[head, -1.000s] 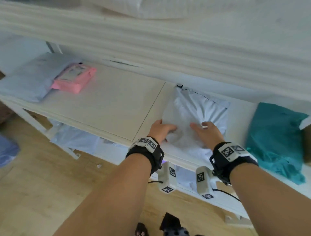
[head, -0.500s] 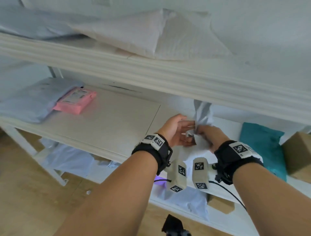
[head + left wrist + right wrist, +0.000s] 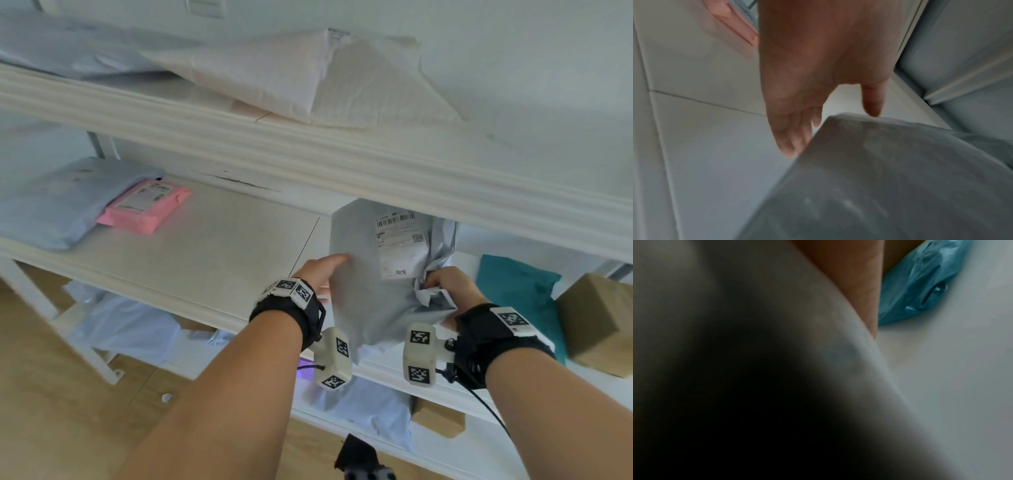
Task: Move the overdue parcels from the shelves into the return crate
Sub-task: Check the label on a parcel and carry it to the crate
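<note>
A grey plastic parcel [image 3: 373,291] with a white barcode label stands upright above the front of the middle shelf [image 3: 212,246]. My right hand [image 3: 448,287] grips its crumpled right edge. My left hand [image 3: 320,277] lies against its left edge with the thumb along the front. In the left wrist view the left hand [image 3: 818,73] has straight fingers [image 3: 789,146] beside the grey parcel [image 3: 890,178]. The right wrist view is mostly filled by the blurred grey parcel [image 3: 777,321] close to the lens. The return crate is out of view.
A pink parcel [image 3: 147,209] rests on a pale blue one [image 3: 58,202] at the shelf's left end. A teal parcel [image 3: 520,294] [image 3: 920,280] and a cardboard box [image 3: 596,322] lie at the right. A white padded parcel [image 3: 308,78] sits on the top shelf; pale bags [image 3: 370,407] fill the lower shelf.
The grey parcel lay flat under both hands, was then bunched up, and now stands lifted and turned so its label faces me. The view has tilted upward.
</note>
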The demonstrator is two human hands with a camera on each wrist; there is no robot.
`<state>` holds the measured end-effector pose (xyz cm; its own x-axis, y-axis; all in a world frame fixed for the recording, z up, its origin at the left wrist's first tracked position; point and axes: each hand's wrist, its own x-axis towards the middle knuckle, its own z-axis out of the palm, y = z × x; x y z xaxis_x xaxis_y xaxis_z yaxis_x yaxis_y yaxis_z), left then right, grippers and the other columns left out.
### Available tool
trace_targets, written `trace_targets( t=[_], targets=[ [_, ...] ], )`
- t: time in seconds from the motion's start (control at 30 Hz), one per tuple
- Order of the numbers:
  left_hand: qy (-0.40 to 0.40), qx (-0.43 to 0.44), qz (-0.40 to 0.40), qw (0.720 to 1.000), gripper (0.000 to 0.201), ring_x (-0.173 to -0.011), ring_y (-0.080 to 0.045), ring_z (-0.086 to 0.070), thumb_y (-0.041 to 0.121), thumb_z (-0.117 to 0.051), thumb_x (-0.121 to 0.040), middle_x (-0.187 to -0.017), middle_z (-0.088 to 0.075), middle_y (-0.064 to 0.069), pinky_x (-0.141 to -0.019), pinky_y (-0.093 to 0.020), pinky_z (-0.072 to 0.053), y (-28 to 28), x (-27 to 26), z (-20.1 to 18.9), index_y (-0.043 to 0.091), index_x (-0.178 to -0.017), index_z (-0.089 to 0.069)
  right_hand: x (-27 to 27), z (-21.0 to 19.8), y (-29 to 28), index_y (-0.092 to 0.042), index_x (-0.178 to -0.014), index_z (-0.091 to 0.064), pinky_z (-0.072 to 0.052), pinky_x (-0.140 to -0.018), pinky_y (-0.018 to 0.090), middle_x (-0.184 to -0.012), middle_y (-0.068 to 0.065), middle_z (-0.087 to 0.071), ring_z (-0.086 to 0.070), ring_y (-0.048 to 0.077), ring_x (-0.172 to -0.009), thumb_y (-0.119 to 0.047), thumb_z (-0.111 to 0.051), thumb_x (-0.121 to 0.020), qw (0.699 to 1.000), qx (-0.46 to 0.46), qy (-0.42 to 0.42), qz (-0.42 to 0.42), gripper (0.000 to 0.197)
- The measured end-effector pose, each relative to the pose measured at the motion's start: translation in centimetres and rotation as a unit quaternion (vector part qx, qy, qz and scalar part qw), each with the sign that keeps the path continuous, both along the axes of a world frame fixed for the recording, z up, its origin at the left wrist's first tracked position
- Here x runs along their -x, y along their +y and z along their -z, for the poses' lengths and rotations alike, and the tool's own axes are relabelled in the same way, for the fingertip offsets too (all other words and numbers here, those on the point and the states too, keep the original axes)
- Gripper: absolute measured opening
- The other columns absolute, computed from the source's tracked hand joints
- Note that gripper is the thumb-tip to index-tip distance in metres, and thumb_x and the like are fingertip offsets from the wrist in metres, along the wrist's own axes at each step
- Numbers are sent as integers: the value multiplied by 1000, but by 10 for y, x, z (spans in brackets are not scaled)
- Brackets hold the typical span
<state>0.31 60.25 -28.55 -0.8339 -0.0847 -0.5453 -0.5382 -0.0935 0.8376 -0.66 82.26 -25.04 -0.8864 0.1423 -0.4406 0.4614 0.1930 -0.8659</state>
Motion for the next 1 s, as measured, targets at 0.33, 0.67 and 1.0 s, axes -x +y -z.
trace_targets(
  t=[0.33,0.67,1.0],
  targets=[
    [98,76,-112,986,54,-100,-34,-66,0,-76,-68,-112,-66,-16,-92,-48,-54,-10,12,14,6,-118,-56,-10,14,13,-12,-84,-54,-47,-81,32,-80,8,-54,-56,23,-76,-25,-57,-77,974,223,-29,30,15],
    [122,113,-103,981,45,-103,-33,-64,-2,-71,-75,-115,-65,-15,-94,-47,-52,-14,5,19,8,-117,-57,-10,29,-6,-6,-125,-56,-55,-74,38,-113,15,-68,-65,30,-101,-21,-74,-84,990,138,-39,-6,47],
    [124,144,-106,976,39,-99,-30,-67,1,-75,-76,-108,-70,-13,-92,-42,-54,-24,-5,24,8,-113,-66,5,48,-20,1,-91,-54,-51,-39,22,-79,16,-60,-63,20,-49,18,-56,-87,993,96,-61,-43,18]
  ],
)
